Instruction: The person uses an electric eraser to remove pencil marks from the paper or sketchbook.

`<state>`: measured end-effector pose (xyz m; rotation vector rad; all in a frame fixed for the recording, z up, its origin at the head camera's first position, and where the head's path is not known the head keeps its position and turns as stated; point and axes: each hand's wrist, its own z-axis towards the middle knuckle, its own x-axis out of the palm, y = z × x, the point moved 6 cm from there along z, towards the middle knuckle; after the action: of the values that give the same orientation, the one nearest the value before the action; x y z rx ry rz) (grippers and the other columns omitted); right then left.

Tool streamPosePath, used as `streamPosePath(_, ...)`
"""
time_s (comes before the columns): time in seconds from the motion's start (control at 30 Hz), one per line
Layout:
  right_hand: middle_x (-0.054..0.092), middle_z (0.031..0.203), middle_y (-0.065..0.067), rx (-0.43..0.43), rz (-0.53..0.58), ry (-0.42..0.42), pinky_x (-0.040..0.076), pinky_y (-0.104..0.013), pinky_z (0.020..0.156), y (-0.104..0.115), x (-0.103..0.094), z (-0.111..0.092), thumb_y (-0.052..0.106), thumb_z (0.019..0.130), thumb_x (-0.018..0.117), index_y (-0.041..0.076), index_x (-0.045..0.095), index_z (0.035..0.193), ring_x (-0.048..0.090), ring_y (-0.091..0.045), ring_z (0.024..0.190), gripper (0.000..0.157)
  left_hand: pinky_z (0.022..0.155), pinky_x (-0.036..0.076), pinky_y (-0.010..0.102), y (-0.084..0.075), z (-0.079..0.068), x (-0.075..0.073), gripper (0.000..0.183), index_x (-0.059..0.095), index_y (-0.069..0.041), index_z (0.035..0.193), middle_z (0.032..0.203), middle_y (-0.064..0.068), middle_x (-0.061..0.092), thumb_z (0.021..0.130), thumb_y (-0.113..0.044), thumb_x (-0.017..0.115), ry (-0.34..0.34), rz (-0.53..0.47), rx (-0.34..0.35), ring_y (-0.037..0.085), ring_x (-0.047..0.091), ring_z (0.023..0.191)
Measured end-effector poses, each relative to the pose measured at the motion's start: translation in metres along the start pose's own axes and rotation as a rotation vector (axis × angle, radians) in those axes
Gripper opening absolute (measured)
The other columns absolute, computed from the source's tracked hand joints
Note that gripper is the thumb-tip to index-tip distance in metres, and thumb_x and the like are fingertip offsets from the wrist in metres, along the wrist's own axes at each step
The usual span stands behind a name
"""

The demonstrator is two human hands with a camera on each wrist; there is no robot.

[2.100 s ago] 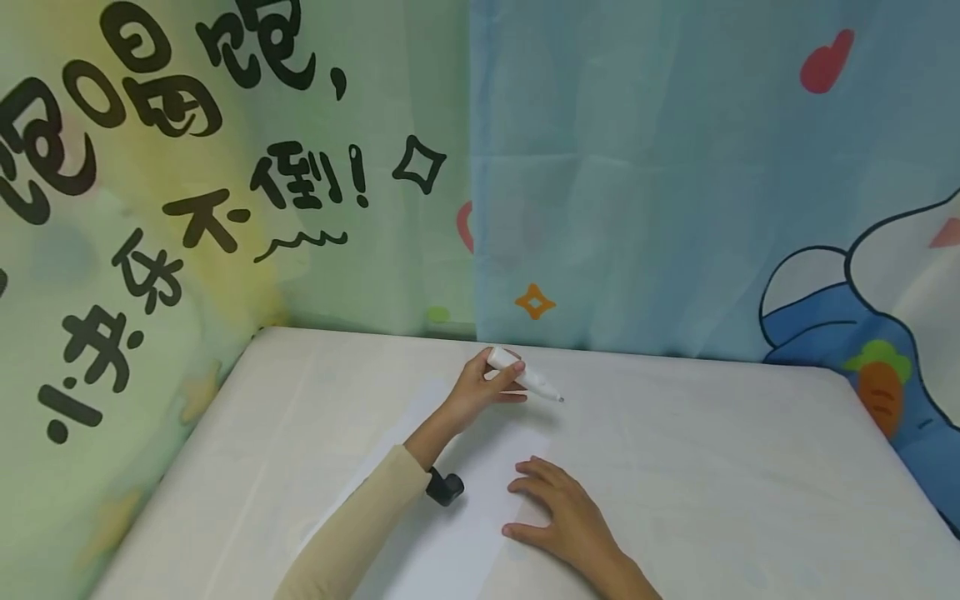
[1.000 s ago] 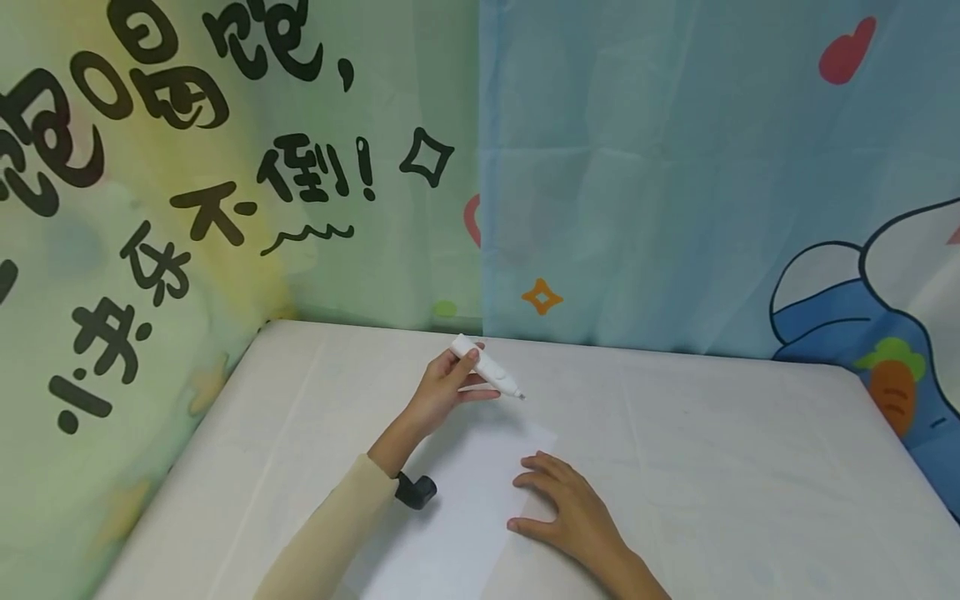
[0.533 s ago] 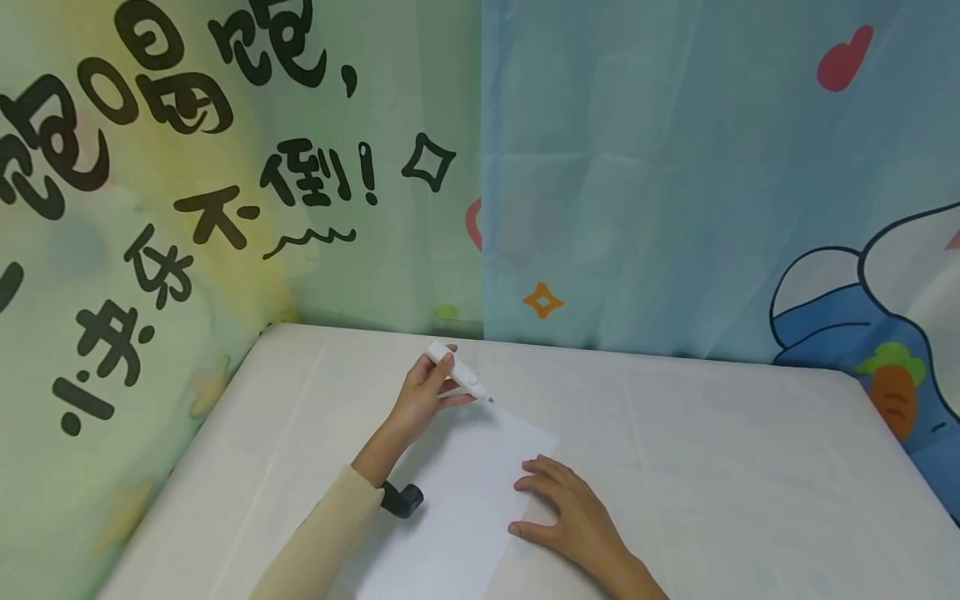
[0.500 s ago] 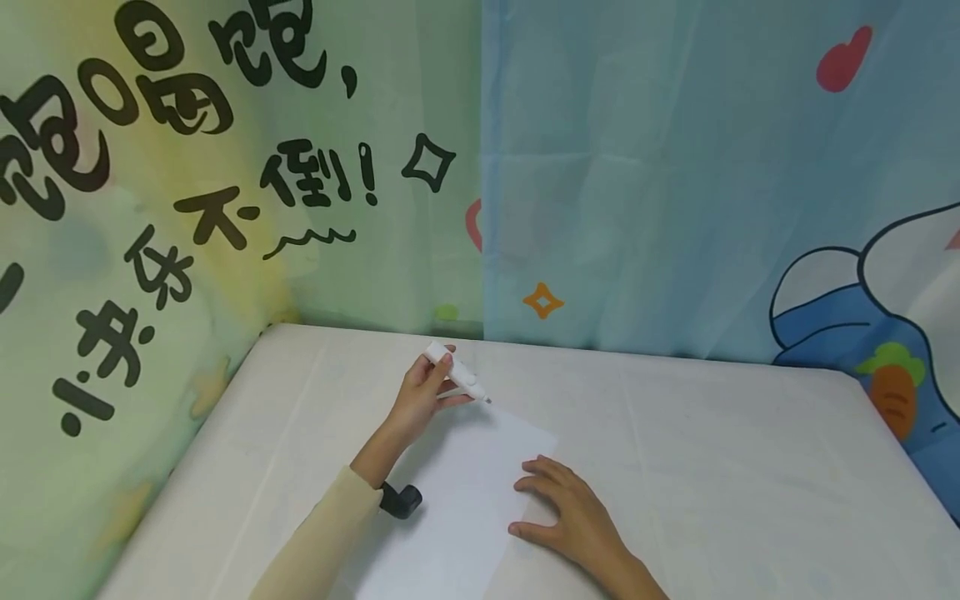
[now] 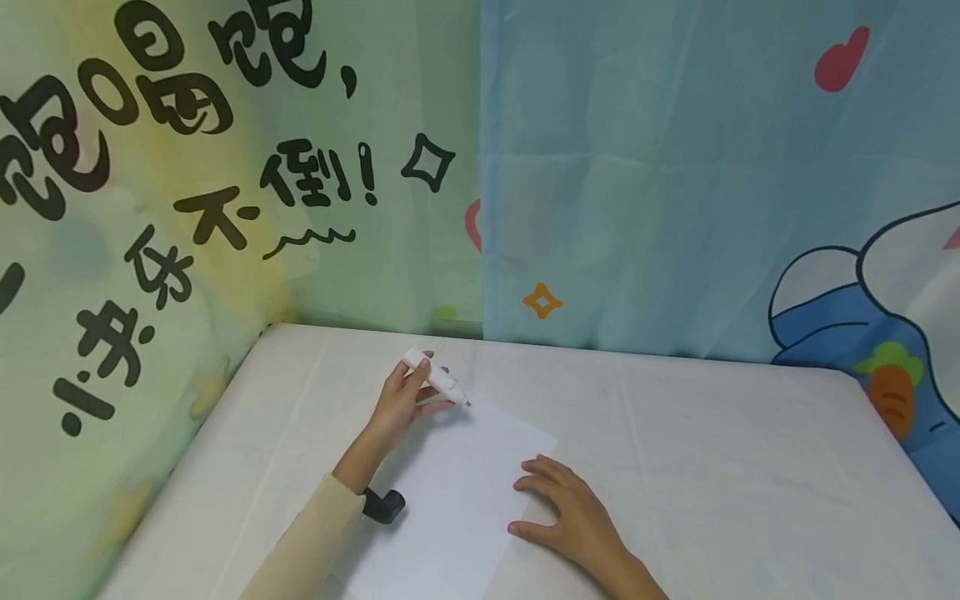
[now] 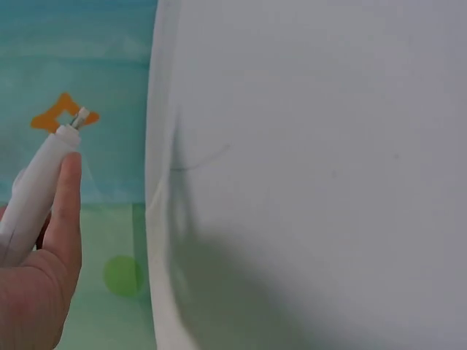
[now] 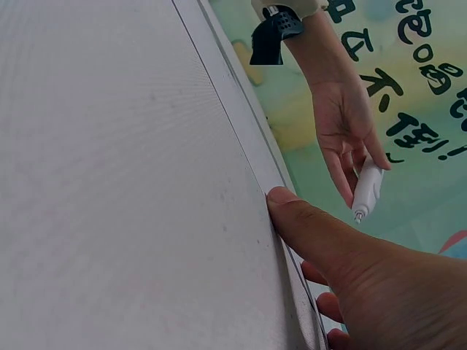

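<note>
In the head view my left hand pinches a thick white pen-shaped tool above the far end of a white paper sheet. Its narrow tip points away to the right and down. The left wrist view shows a small metal bit at the end of the white tool, with one finger straight along its side. My right hand rests at the paper's right edge, thumb and fingers spread apart and relaxed. In the right wrist view the right thumb lies at the sheet's edge, holding nothing.
A white-covered table lies under the paper. Behind it hang a green curtain with black lettering and a blue curtain. A black wrist camera sits on the left arm, over the sheet.
My left hand has moved left and slightly toward me with the white tool, uncovering more of the paper's far end. The right hand has stayed nearly still.
</note>
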<state>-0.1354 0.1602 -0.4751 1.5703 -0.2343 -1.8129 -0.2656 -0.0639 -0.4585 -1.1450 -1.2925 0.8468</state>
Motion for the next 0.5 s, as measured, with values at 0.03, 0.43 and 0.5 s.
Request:
streamPosePath(0.03,0.063,0.126,-0.003,-0.002,-0.001,0.000,0.043,-0.056,0.099,0.0001,0.0001,0.0000,0.037,0.069,0.086,0.018,0.072,0.103,0.050,-0.033,0.127,0.041,0.088,0.055,0.046,0.0005,-0.0004,-0.0006,0.047,0.032,0.003,0.146,0.134,0.029,0.048,0.107,-0.022,0.039,-0.001,-0.002,-0.002,0.027,0.064,0.103)
streamPosePath(0.43,0.062,0.127,-0.004,0.021,0.016,0.016,0.042,-0.057,0.100,0.0003,0.0003,0.0005,0.037,0.069,0.086,0.018,0.071,0.103,0.049,-0.034,0.128,0.042,0.077,0.059,0.036,0.0060,0.0033,-0.0067,0.055,0.034,0.003,0.142,0.124,0.024,0.056,0.093,0.006,0.059,-0.093,-0.009,-0.061,0.029,0.061,0.107)
streamPosePath(0.5,0.062,0.127,-0.003,0.019,0.013,0.013,0.043,-0.057,0.100,0.0007,-0.0002,0.0005,0.037,0.069,0.086,0.018,0.071,0.103,0.049,-0.034,0.128,0.042,0.077,0.059,0.037,0.0072,0.0040,-0.0071,0.057,0.033,0.003,0.142,0.125,0.025,0.056,0.092,0.008,0.059,-0.089,-0.008,-0.064,0.029,0.062,0.107)
